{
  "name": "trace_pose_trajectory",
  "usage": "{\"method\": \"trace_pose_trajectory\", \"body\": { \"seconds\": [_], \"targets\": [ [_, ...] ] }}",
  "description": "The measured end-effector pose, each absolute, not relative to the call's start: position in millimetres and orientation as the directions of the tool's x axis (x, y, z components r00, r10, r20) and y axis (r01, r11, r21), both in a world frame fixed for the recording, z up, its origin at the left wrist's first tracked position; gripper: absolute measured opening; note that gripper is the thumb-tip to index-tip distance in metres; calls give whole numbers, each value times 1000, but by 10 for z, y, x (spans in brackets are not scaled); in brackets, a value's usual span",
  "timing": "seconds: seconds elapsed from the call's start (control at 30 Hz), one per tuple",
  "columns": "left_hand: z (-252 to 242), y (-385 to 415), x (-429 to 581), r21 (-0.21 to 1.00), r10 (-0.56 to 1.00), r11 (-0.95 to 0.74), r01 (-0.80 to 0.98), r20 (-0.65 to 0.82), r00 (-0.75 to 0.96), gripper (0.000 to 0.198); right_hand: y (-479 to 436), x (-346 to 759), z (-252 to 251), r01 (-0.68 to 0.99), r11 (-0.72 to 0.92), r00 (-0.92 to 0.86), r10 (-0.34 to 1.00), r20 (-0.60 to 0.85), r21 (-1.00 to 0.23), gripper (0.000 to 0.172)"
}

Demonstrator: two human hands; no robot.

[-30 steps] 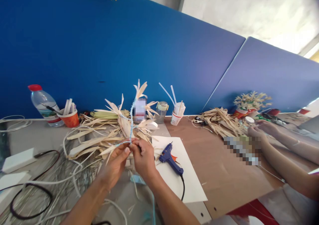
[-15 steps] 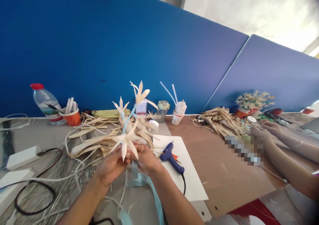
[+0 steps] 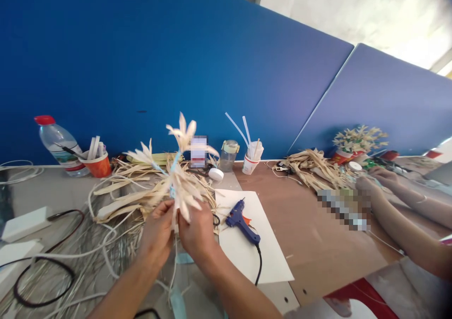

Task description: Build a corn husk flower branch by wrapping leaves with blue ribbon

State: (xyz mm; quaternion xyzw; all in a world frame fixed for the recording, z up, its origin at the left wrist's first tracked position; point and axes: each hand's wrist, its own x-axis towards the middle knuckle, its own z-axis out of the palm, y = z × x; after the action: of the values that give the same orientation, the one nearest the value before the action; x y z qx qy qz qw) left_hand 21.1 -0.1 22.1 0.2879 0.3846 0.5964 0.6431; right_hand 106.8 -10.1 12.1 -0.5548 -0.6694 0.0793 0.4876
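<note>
Above the husk pile (image 3: 123,199), both hands pinch a husk flower sprig (image 3: 178,185).

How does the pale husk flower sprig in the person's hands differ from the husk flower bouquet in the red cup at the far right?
The pale husk flower sprig is held up by the left hand and right hand; the husk flower bouquet stands in a red cup. The sprig has few flowers spread along a light blue stem; the bouquet is dense. Both are pale straw colour.
</note>
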Motion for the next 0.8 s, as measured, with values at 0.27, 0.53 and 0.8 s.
{"method": "trace_pose_trajectory", "body": {
  "seconds": [0.27,0.53,0.8],
  "targets": [
    [239,71,87,713,961,274,-645,-190,198,14,-34,1102,178,-193,54,-8,998,57,-980,18],
    [195,93,55,700,933,314,-641,-103,344,12,8,1177,167,-343,-34,-163,986,24,-939,21],
    [253,-23,264,791,988,152,-592,-144,62,22,-111,1120,192,632,333,135,842,523,-699,16]
  ]
}}
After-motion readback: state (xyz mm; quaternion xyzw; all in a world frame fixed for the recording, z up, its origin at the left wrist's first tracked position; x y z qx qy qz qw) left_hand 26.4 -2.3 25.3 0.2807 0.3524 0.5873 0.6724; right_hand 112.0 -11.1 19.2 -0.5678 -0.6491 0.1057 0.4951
